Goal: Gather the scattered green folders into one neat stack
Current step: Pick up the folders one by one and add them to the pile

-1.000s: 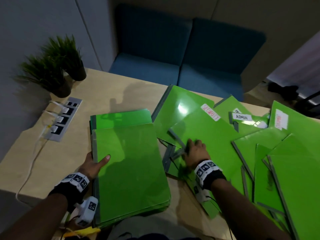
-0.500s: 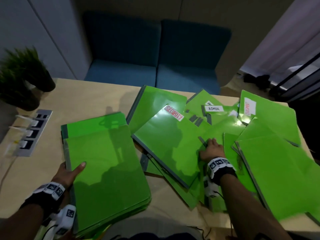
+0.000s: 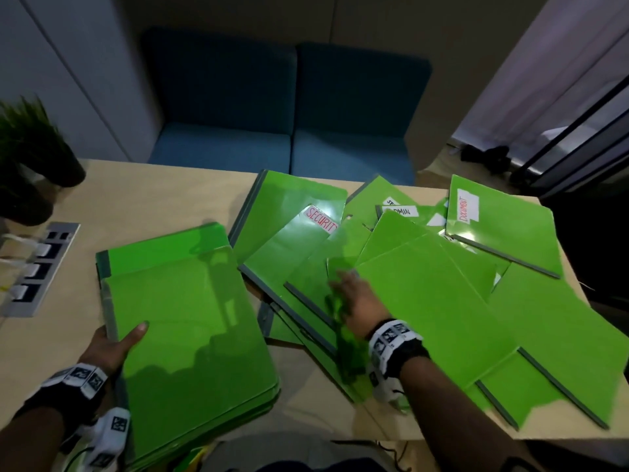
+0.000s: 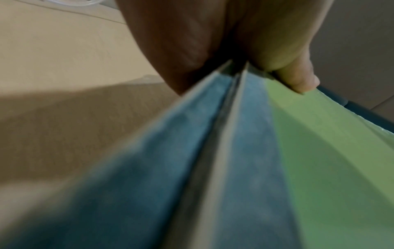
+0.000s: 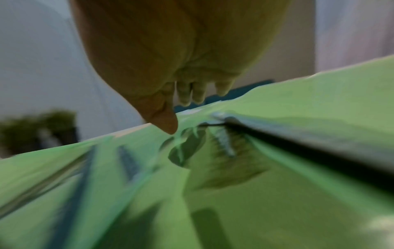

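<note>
- A partial stack of green folders is built on the near left of the table; several folders are seen layered at its near edge, count not readable.
- Stack not yet neat: the folder beneath the top one is offset toward the far side, its spine and a green strip showing past the top folder's far edge.
- The stack's left edge is held by the left hand: thumb on top of the top cover, fingers underneath, out of sight. In the left wrist view the thumb is seen pressed on the green cover beside the grey spines, so the hand is closed on the stack.
- The right hand is laid on the scattered folders at centre-right, fingers extended onto a cover. In the right wrist view the fingertips are seen pointing down, roughly straight, nothing pinched. Blurred, but read as an open, pressing hand.
- Left to do: a loose overlapping fan covers the right half of the table, including folders labelled SECURITY, ADMIN and DOCUMENT. At least half a dozen are judged loose; exact number hidden by overlap.
- Progress is judged at under half: each loose folder is still to be transferred, then the edges squared.
- Covers look glossy and slick; sliding is judged likely if several are dragged at once.
</note>
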### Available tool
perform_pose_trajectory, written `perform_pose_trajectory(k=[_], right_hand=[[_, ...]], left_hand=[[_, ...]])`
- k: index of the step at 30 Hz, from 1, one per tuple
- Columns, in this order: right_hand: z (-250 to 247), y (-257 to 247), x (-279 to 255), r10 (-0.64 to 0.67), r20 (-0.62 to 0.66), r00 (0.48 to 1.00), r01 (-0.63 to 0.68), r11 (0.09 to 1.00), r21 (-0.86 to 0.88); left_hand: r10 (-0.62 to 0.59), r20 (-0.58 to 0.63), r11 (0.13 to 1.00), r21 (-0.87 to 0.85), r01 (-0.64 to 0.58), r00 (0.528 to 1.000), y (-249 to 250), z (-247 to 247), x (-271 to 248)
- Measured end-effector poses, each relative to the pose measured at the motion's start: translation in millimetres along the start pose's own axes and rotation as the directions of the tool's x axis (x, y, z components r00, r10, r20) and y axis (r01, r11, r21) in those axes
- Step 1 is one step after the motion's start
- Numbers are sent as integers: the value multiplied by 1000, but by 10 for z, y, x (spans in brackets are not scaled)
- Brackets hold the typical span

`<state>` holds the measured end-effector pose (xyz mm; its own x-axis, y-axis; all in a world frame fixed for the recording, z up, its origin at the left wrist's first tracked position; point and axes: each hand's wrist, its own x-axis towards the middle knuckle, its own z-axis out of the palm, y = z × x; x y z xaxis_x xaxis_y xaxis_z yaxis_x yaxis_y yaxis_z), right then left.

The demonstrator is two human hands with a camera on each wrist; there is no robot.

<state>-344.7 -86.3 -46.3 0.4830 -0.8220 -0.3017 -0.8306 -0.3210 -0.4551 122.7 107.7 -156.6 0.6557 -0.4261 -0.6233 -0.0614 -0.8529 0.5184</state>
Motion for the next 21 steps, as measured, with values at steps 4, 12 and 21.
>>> perform_pose_trajectory(k=[4,12,21], right_hand=[[-313,780,-137,490,-240,838,-521,849,-84],[-348,1328,-347,511,-21,859,-502,835,-226],[-593,1453,57,529,-54,847,-521,807,-277]], left_hand=[[14,19,1000,-11,-14,1000,329,-45,-400],[21,11,995,-94,-20,1000,525,-2,-634],[-18,6,999,-36,18,1000,597,-11,-716]])
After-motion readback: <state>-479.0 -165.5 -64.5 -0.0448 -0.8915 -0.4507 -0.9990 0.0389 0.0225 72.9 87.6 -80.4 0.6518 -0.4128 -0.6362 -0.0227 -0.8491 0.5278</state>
